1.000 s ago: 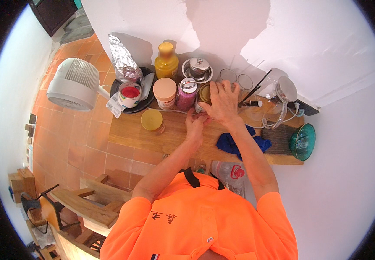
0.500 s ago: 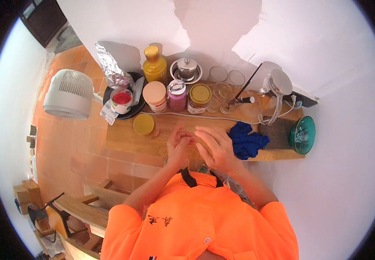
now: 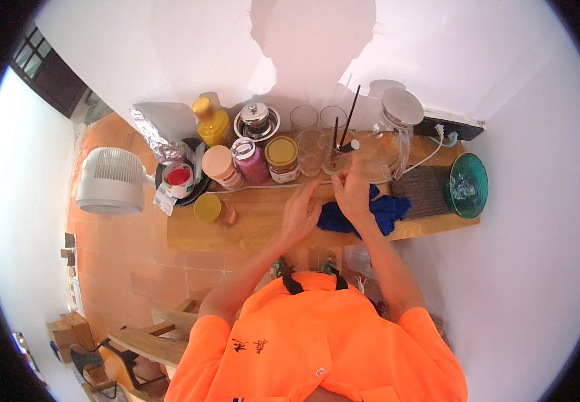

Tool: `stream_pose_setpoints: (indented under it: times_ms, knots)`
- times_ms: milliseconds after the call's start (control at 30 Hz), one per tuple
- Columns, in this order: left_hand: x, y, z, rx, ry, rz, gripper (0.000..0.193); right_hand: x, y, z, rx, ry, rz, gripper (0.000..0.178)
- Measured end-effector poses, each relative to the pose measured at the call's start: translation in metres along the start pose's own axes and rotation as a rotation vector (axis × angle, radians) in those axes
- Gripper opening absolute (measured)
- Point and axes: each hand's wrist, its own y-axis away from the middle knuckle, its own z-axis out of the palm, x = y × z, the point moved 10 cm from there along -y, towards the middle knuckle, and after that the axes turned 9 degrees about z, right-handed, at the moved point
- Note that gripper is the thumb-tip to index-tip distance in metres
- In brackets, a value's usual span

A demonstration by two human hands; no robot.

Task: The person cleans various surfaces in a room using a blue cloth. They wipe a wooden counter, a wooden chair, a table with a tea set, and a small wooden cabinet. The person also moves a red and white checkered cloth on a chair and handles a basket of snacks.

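Both hands now sit over the back half of the long pale wooden shelf [image 3: 256, 224], whereas half a second ago they were drawn together close to our chest, and a second ago they reached among the jars. We read this as a return toward the glassware. Our right hand [image 3: 351, 194] is raised just below a clear drinking glass [image 3: 335, 159] that holds a thin black straw [image 3: 349, 117]; its fingers are curled, but we cannot tell whether they grip anything or touch the glass. Our left hand [image 3: 301, 213] hovers flat and relaxed, fingers spread, holding nothing, above bare wood. A crumpled dark blue cloth [image 3: 384, 211], soft and folded, lies on the shelf under and beside the right wrist.

Behind the hands stand further clear tumblers [image 3: 307, 119] and a large transparent glass jug with a round lid [image 3: 389, 137], all smooth and glossy. To the left we see a glass jar with a yellow metal lid [image 3: 282, 159], a jar of pink contents [image 3: 251, 161] and a cylindrical tub with a peach-coloured lid [image 3: 221, 166]. A loose round yellow lid [image 3: 207, 208] lies flat nearer the shelf edge. A yellow plastic squeeze bottle [image 3: 211, 120] and a wrinkled silver foil bag [image 3: 156, 124] stand at the rear left; a ribbed teal glass bowl [image 3: 467, 185] rests at the right end. A white round fan [image 3: 110, 181] stands off the shelf.
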Motion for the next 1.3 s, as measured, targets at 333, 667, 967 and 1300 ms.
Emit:
stream_pose_setpoints:
  times_ms: [333,667,967,1300]
  knots:
    - [-0.035,-0.018,0.037,-0.016,-0.133,0.006,0.056,0.029,-0.028,0.033,-0.070,0.007,0.086,0.060]
    - [-0.030,-0.022,0.042,0.059,-0.221,0.020,0.057,0.025,-0.034,0.027,-0.016,-0.042,0.129,0.058]
    - [-0.034,-0.028,0.044,0.118,-0.267,0.052,0.061,0.025,-0.043,0.033,-0.059,-0.063,0.173,0.059]
    - [-0.046,-0.036,0.051,0.112,-0.287,0.028,0.064,0.023,-0.047,0.033,-0.005,-0.063,0.034,0.063]
